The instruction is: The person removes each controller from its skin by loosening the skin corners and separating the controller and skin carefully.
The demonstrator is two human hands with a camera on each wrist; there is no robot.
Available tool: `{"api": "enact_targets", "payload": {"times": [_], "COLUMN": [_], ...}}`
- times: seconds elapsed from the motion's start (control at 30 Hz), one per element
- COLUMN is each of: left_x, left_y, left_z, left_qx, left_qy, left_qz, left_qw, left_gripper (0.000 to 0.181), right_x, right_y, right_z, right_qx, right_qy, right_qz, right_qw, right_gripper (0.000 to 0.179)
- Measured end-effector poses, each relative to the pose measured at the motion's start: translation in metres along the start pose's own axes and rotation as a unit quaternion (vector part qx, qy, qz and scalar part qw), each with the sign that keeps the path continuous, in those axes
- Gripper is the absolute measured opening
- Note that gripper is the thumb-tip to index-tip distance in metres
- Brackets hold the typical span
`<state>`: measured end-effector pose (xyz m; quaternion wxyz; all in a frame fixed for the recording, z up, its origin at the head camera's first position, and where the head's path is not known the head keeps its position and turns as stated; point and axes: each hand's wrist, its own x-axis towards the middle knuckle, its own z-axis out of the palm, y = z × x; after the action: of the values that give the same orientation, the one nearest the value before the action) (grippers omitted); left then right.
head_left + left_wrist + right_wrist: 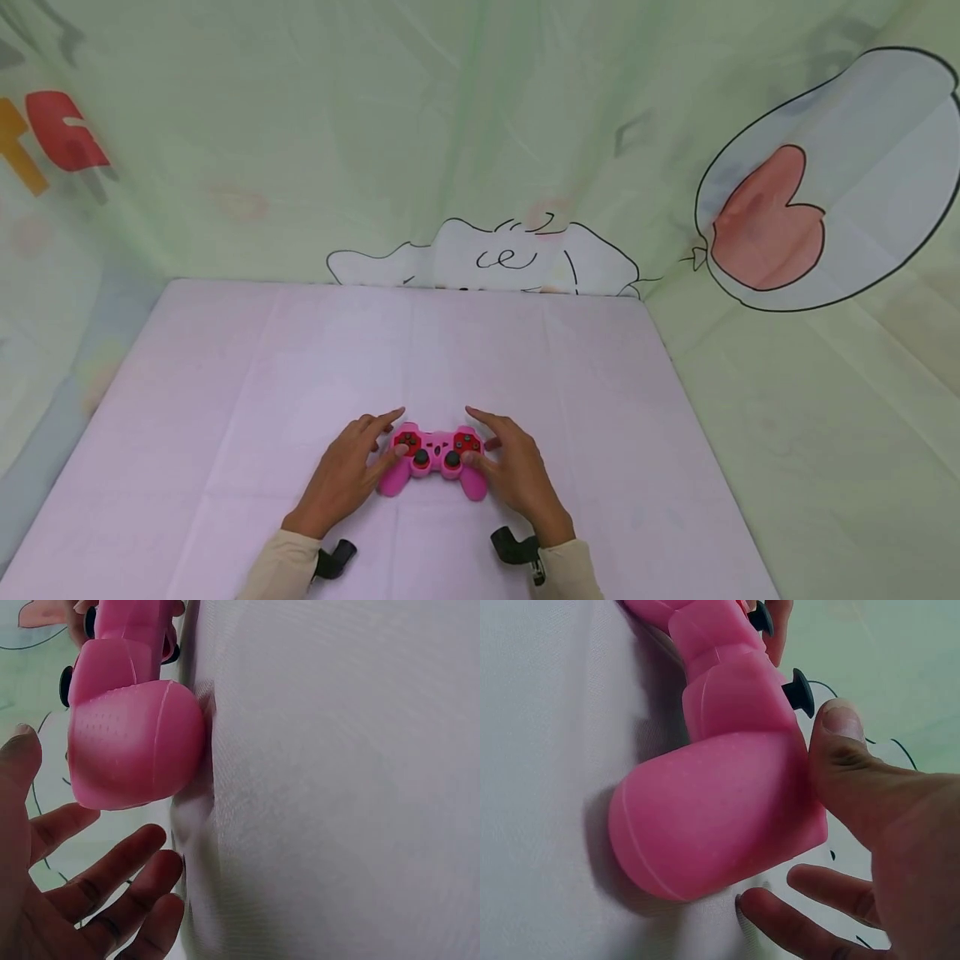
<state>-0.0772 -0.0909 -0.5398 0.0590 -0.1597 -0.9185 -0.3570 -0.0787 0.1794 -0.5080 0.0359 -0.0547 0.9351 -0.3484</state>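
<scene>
A pink game controller (437,442) with red button panels and two black thumbsticks lies on the table, its grips toward me. On its left side is my left hand (347,471), fingers spread and thumb over the left button panel. My right hand (521,467) flanks the other side, its thumb at the right panel and index finger extended past the far edge. In the left wrist view the loosely bent fingers (124,874) stand beside the controller's rounded grip (139,746). The right wrist view has the thumb (844,742) along the upper side of the other grip (712,817), the fingers loosely extended below.
The table (300,350) has a pale pink cover with fold lines. Light green cloth walls (300,125) rise at the back and sides, printed with a balloon (862,167) and a cartoon animal (517,258). Black wrist mounts (335,558) sit by both cuffs.
</scene>
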Motion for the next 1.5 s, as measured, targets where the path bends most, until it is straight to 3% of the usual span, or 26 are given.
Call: {"api": "enact_targets", "payload": {"times": [0.47, 0.9, 1.1, 1.5], "left_x": [0.002, 0.004, 0.002, 0.004], "left_y": [-0.001, 0.003, 0.004, 0.004], "left_z": [0.007, 0.009, 0.006, 0.001], "left_qx": [-0.048, -0.08, -0.082, -0.077], "left_qy": [-0.026, -0.041, -0.026, 0.042], "left_qz": [-0.005, -0.055, -0.054, -0.001], "left_qw": [0.9985, 0.9944, 0.9948, 0.9961], "left_gripper": [0.05, 0.049, 0.051, 0.054], "right_x": [0.0, 0.001, 0.0, 0.001], "right_y": [0.009, 0.009, 0.003, -0.01], "right_z": [-0.002, -0.002, -0.001, 0.001], "right_qx": [0.04, 0.071, 0.086, 0.071], "right_qy": [-0.049, -0.047, -0.036, 0.022], "right_qz": [0.005, 0.019, 0.024, 0.001], "right_qw": [0.998, 0.9962, 0.9954, 0.9973], "right_gripper": [0.055, 0.051, 0.054, 0.063]}}
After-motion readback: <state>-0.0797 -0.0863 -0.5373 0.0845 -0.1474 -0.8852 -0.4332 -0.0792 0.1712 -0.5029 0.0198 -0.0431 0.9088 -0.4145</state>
